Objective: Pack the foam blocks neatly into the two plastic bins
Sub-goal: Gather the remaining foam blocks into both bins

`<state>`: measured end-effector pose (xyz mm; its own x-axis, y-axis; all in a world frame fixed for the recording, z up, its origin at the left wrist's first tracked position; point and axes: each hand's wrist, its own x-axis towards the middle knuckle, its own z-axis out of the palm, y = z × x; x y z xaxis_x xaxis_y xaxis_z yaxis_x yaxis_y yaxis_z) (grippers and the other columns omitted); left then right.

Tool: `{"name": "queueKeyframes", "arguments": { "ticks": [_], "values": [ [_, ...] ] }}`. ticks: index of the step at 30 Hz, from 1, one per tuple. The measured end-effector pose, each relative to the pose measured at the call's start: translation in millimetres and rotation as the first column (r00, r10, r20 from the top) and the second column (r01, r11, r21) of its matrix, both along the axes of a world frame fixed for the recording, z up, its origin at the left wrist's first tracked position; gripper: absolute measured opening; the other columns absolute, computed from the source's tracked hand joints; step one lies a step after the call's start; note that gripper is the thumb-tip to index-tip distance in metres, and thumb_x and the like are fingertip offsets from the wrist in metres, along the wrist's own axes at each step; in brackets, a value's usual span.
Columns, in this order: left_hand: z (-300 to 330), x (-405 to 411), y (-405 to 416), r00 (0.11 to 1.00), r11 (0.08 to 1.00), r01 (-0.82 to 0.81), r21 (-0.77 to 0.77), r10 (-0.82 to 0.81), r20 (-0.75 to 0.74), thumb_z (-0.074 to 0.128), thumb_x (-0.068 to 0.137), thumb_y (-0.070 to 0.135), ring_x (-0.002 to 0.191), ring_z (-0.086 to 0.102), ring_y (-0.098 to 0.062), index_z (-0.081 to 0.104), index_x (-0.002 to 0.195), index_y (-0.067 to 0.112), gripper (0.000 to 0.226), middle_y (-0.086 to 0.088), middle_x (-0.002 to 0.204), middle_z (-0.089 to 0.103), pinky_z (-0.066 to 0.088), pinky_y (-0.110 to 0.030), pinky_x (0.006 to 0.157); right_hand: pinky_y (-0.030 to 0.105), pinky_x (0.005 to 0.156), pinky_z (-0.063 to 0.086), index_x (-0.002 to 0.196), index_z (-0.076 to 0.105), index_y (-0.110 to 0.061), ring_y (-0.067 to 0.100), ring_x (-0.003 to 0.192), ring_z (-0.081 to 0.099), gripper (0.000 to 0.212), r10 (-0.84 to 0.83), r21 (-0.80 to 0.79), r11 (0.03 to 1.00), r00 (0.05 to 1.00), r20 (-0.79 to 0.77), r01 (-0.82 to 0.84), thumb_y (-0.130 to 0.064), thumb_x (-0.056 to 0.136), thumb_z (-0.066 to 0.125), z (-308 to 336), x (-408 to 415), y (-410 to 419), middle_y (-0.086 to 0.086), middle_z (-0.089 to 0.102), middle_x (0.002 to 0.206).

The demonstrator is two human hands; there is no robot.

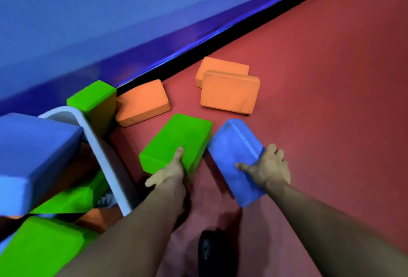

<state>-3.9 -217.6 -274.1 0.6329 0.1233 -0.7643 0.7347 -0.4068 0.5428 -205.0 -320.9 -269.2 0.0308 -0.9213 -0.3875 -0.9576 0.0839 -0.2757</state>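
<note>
My left hand [169, 171] grips the near end of a green foam block [176, 139] lying on the red floor, thumb on top. My right hand [268, 167] holds a blue foam block [234, 155] beside it, thumb on its top face and fingers curled over its right edge. A white plastic bin [103, 155] stands at the left, with blue [33, 155], green [39, 245] and orange blocks piled in it. Another green block [95, 102] stands against the bin's far corner. Three orange blocks [142, 102] [229, 93] [220, 66] lie farther out on the floor.
A blue padded wall [132, 22] runs diagonally along the floor's far edge, with a dark gap at its base. Red floor [331, 100] stretches to the right. A dark object [207, 250] sits low between my forearms.
</note>
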Motion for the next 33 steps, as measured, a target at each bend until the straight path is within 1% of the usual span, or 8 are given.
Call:
{"name": "queueKeyframes", "arguments": {
  "ticks": [5,8,11,13,18,22,25,33],
  "values": [
    [117.9,10.0,25.6,0.993,0.983,0.081,-0.162,-0.065,0.102,0.089,0.045,0.069,0.110,0.062,-0.032,0.019,0.148,0.001,0.142,-0.012,0.131,0.054,0.056,-0.051,0.090,0.050,0.093,0.048,0.120,0.042,-0.006,0.042,0.114,0.057,0.099,-0.145,-0.030,0.986,0.931,0.335,0.164,-0.072,0.060,0.082,87.4,0.8,32.4,0.018,0.051,0.124],
    [188.3,20.4,47.6,0.978,0.905,0.123,-0.408,-0.042,0.203,0.089,0.028,0.077,0.106,0.068,-0.026,0.018,0.152,0.010,0.158,0.000,0.132,0.059,0.058,-0.047,0.086,0.046,0.090,0.049,0.114,0.046,0.000,0.036,0.109,0.061,0.089,-0.203,0.003,0.969,0.789,0.579,0.247,-0.064,0.065,0.084,141.8,27.0,60.3,0.022,0.061,0.117],
    [239.3,40.5,86.0,0.955,0.869,0.187,-0.458,-0.051,0.293,0.081,0.008,0.086,0.109,0.068,-0.027,0.027,0.149,0.017,0.166,-0.001,0.133,0.061,0.055,-0.050,0.091,0.039,0.087,0.053,0.113,0.061,-0.001,0.027,0.102,0.069,0.077,-0.187,0.065,0.975,0.631,0.753,0.210,-0.059,0.068,0.086,195.0,55.2,102.5,0.011,0.071,0.109],
    [278.6,52.1,120.3,0.945,0.829,0.211,-0.518,-0.037,0.325,0.082,0.009,0.085,0.108,0.068,-0.026,0.031,0.148,0.019,0.162,-0.003,0.133,0.059,0.056,-0.050,0.091,0.039,0.088,0.057,0.114,0.065,-0.007,0.022,0.096,0.072,0.093,-0.137,0.049,0.985,0.571,0.809,0.167,-0.078,0.056,0.081,226.1,72.9,132.9,0.004,0.074,0.104],
    [375.1,92.3,243.8,0.917,0.735,0.168,-0.656,0.127,0.377,0.090,0.022,0.074,0.097,0.072,-0.023,0.015,0.142,0.021,0.151,-0.006,0.122,0.064,0.059,-0.048,0.087,0.031,0.066,0.044,0.100,0.065,0.001,0.019,0.076,0.064,0.104,0.075,-0.090,0.996,0.570,0.818,-0.003,-0.088,0.046,0.074,298.2,129.0,204.1,0.015,0.072,0.097],
    [406.2,152.7,371.8,0.843,0.754,0.113,-0.647,0.271,0.464,0.092,0.036,0.066,0.088,0.073,-0.021,0.028,0.118,0.016,0.115,-0.006,0.113,0.064,0.062,-0.047,0.077,0.039,0.086,0.047,0.115,0.048,-0.005,0.027,0.102,0.059,0.086,0.276,-0.223,0.961,0.576,0.770,-0.163,-0.064,0.064,0.086,352.1,195.8,283.6,0.011,0.060,0.115],
    [405.3,202.4,466.7,0.772,0.809,0.034,-0.586,0.351,0.529,0.089,0.036,0.071,0.080,0.067,-0.016,0.036,0.124,0.013,0.118,-0.003,0.112,0.061,0.062,-0.040,0.072,0.044,0.092,0.047,0.110,0.045,-0.012,0.033,0.108,0.057,0.079,0.408,-0.364,0.910,0.572,0.712,-0.196,-0.061,0.064,0.087,363.4,247.2,342.5,0.014,0.055,0.119],
    [319.3,299.4,648.7,0.648,0.832,-0.363,-0.420,0.549,0.528,0.091,0.032,0.071,0.111,0.063,-0.025,0.029,0.123,0.015,0.124,-0.003,0.121,0.055,0.054,-0.049,0.096,0.046,0.097,0.041,0.104,0.042,-0.018,0.036,0.114,0.051,0.073,0.583,-0.455,0.812,0.528,0.617,-0.366,-0.058,0.063,0.088,308.4,367.4,463.8,0.010,0.050,0.117]
  ]
}}
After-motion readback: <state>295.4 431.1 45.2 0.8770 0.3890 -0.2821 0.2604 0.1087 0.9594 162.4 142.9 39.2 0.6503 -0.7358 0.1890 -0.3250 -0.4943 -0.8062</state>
